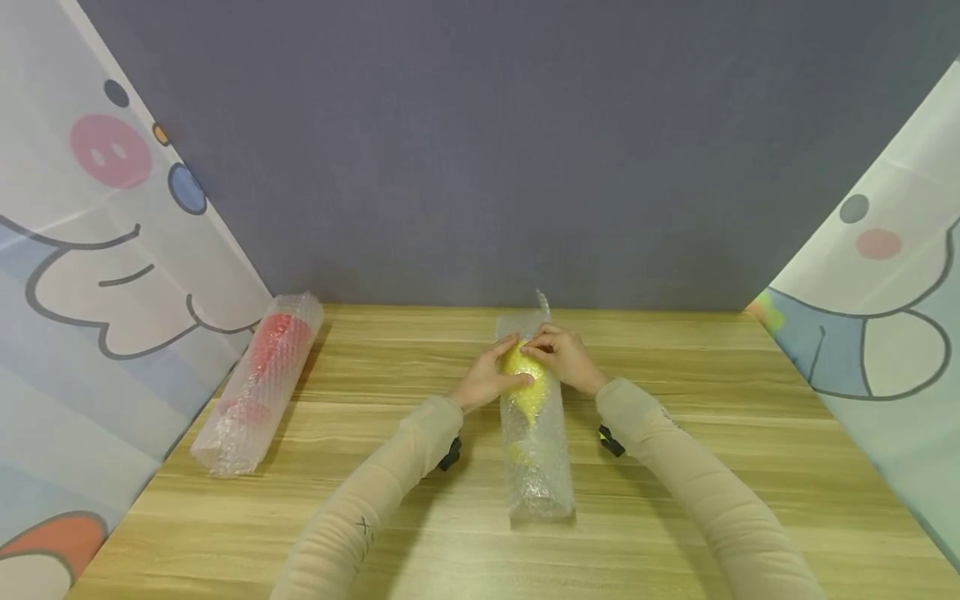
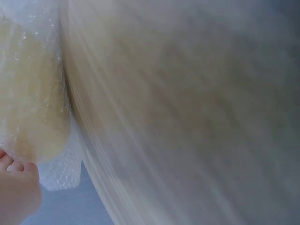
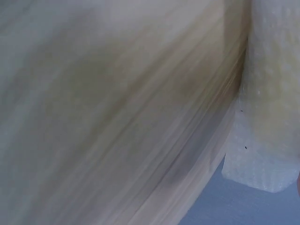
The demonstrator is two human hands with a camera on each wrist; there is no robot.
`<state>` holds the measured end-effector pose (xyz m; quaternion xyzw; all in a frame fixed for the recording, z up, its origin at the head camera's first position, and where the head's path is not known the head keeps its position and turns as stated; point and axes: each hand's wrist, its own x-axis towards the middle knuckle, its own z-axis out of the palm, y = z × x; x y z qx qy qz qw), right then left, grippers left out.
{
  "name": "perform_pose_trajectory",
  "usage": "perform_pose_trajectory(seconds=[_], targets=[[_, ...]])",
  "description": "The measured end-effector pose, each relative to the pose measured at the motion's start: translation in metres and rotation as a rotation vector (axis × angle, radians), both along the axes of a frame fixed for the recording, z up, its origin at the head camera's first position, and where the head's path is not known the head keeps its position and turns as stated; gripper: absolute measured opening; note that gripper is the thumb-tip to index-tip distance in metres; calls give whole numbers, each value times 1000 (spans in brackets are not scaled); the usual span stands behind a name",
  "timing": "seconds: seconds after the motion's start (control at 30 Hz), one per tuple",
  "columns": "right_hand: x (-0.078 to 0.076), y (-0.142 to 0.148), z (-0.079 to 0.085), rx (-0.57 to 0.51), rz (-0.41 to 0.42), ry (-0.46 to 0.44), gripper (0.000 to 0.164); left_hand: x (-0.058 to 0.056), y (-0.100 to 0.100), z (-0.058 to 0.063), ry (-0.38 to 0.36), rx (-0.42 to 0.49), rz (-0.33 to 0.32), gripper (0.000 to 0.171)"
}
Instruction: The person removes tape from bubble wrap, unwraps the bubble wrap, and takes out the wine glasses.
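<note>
A roll of clear bubble wrap (image 1: 543, 467) lies lengthwise before me on the table. Inside shows a yellow thing (image 1: 528, 400), rounded and wide at the far end, tapering toward me, with a smaller yellow part nearer. My left hand (image 1: 485, 379) grips the roll's left side, thumb laid across the top and fingers at the far left edge. From the right, my right hand (image 1: 566, 357) pinches the wrap over the rounded far end with thumb and fingertips. A strip of wrap sticks up beyond the hands. Both wrist views show the wrapped yellow bulge at the edge.
A second bubble-wrapped roll (image 1: 255, 392) with a red thing inside lies at the table's left edge. The wood-grain table (image 1: 645, 533) meets a dark grey panel (image 1: 487, 167) at the back. Cartoon-printed sheets (image 1: 67, 317) stand at both sides.
</note>
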<state>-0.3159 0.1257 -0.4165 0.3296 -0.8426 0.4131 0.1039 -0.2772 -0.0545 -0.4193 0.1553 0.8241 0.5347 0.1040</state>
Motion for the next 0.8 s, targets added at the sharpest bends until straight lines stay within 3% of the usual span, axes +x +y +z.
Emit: perform_pose_trajectory(seconds=[0.1,0.4,0.8], targets=[[0,-1,0,-15,-4,-5,15,1,0,1,6,11,-8,87],[2,-1,1,-129,-32,-195,19,1,1,1,4,4,-3,88],[5,-4,8,-108,-57,-234,22,2,1,2,2,9,-5,88]])
